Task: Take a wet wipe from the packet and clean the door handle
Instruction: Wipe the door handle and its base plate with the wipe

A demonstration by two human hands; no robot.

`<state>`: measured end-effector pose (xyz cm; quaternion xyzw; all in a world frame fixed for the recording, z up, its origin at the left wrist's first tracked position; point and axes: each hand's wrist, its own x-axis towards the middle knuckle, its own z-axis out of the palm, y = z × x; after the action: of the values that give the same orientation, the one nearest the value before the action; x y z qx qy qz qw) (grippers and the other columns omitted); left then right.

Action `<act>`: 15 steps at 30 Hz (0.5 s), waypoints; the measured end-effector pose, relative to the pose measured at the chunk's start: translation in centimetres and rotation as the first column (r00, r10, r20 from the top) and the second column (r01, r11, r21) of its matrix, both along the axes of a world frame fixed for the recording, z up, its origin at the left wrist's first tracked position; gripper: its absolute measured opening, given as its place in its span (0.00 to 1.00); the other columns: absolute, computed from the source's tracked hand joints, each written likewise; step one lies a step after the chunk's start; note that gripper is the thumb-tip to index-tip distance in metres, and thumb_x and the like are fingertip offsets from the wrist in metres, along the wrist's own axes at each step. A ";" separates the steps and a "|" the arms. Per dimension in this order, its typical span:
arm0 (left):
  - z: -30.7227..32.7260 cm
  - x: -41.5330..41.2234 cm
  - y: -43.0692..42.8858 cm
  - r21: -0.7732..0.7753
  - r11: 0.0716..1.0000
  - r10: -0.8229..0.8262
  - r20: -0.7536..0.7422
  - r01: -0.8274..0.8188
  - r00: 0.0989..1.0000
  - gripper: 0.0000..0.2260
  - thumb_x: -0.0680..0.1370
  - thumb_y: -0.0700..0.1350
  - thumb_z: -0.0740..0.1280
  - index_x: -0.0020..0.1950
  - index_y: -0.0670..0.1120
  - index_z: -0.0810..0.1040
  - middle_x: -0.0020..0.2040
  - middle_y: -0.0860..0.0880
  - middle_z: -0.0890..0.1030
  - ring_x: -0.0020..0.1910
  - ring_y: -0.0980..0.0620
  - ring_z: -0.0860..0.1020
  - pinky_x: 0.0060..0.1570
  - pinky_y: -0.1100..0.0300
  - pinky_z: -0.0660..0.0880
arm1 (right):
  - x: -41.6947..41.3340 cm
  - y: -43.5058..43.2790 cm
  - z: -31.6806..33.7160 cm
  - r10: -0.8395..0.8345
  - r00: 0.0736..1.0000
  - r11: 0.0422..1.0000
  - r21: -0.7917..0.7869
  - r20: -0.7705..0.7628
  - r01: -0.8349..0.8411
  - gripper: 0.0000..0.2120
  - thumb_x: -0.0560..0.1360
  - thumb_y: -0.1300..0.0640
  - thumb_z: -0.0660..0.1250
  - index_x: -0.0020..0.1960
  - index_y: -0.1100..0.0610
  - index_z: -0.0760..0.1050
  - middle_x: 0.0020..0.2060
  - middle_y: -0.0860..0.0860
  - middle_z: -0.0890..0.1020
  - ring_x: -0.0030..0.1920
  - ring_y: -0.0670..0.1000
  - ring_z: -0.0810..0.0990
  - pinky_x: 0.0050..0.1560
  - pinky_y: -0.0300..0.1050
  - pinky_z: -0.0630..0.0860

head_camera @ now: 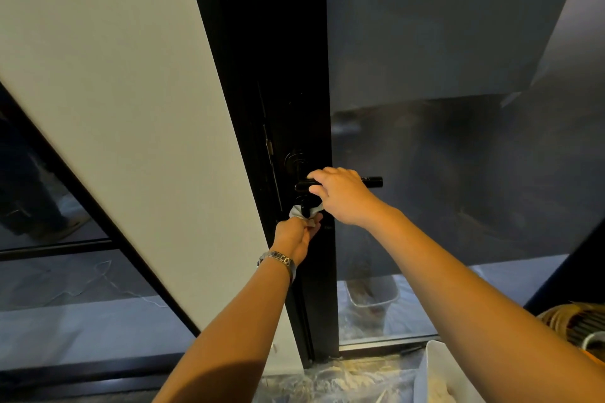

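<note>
I begin with the containers, and I count three. One clear plastic bin (389,296) stands on the floor behind the glass pane (458,173) of the door; something brownish is inside, but I cannot tell what it is. One white container (432,366) is at the lower right, near the foot of the door, with a pale content that is too blurred to name. One woven basket (569,321) is at the right edge, partly hidden by my right forearm, and holds dark things I cannot make out.

There are two hands, one wet wipe and one door handle. The right hand (340,195) has its fingers curled over the black door handle (371,180), whose free end sticks out to the right of the hand. The left hand (296,234), with one metal wristwatch (278,259), grips the white wet wipe (297,211). The wipe is bunched just below the handle, against the black door frame (284,75), and it wraps around a small dark part there. A thin plastic sheet (327,379) covers the floor at the bottom of the door.
</note>
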<state>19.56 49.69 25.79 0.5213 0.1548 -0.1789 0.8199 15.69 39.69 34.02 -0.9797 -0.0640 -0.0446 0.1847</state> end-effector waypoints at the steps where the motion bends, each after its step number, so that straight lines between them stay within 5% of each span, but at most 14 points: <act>1: -0.2 0.1 -0.2 -0.002 1.000 0.002 -0.001 -0.002 1.000 0.16 0.74 0.23 0.52 0.43 0.40 0.74 0.43 0.43 0.77 0.41 0.48 0.77 0.46 0.56 0.75 | 0.0 -0.1 0.1 0.003 1.000 1.000 0.008 -0.004 -0.003 0.18 0.82 0.55 0.53 0.71 0.56 0.64 0.64 0.54 0.73 0.64 0.56 0.69 0.64 0.49 0.61; 6: -1.0 0.3 0.7 0.207 0.978 -0.040 0.088 0.021 0.995 0.12 0.75 0.28 0.57 0.40 0.41 0.75 0.36 0.45 0.80 0.39 0.49 0.78 0.44 0.60 0.75 | -0.2 -0.3 0.3 0.007 1.000 0.996 0.086 -0.023 -0.005 0.18 0.82 0.56 0.54 0.71 0.56 0.65 0.64 0.55 0.73 0.65 0.55 0.70 0.65 0.48 0.63; 8: -1.0 0.4 1.3 0.399 0.915 0.003 0.165 -0.070 0.986 0.10 0.75 0.31 0.59 0.39 0.41 0.76 0.37 0.43 0.78 0.39 0.48 0.76 0.38 0.61 0.74 | -0.2 -0.4 0.4 0.004 1.000 0.994 0.107 -0.030 -0.001 0.18 0.82 0.56 0.55 0.71 0.56 0.65 0.65 0.55 0.73 0.65 0.55 0.69 0.65 0.48 0.63; 10: -0.1 0.0 1.1 0.569 0.794 0.028 0.319 -0.215 0.947 0.08 0.76 0.35 0.60 0.50 0.40 0.78 0.44 0.41 0.79 0.42 0.47 0.76 0.37 0.60 0.72 | -0.3 -0.4 0.5 0.004 1.000 0.994 0.109 -0.031 0.000 0.19 0.82 0.56 0.54 0.71 0.56 0.65 0.66 0.55 0.72 0.66 0.56 0.69 0.66 0.48 0.63; 13: 1.4 -0.7 -0.1 0.714 0.620 -0.196 0.544 -0.327 0.816 0.12 0.77 0.34 0.57 0.59 0.38 0.74 0.47 0.45 0.79 0.42 0.48 0.78 0.38 0.66 0.73 | -0.2 -0.3 0.3 0.003 1.000 0.994 0.110 -0.021 -0.001 0.19 0.81 0.55 0.55 0.71 0.56 0.65 0.66 0.55 0.72 0.66 0.56 0.69 0.66 0.49 0.64; 15: 1.3 -0.6 -0.6 0.795 0.535 -0.411 0.542 -0.287 0.733 0.12 0.76 0.32 0.57 0.60 0.34 0.70 0.47 0.43 0.77 0.43 0.47 0.77 0.40 0.64 0.75 | -0.1 -0.4 0.1 0.005 1.000 0.991 0.132 -0.022 -0.002 0.18 0.81 0.55 0.55 0.71 0.55 0.66 0.66 0.54 0.72 0.66 0.56 0.69 0.66 0.49 0.64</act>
<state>18.92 49.11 27.09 0.8807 -0.1088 0.0892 0.4522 15.63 39.24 34.08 -0.9656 -0.0604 -0.0378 0.2499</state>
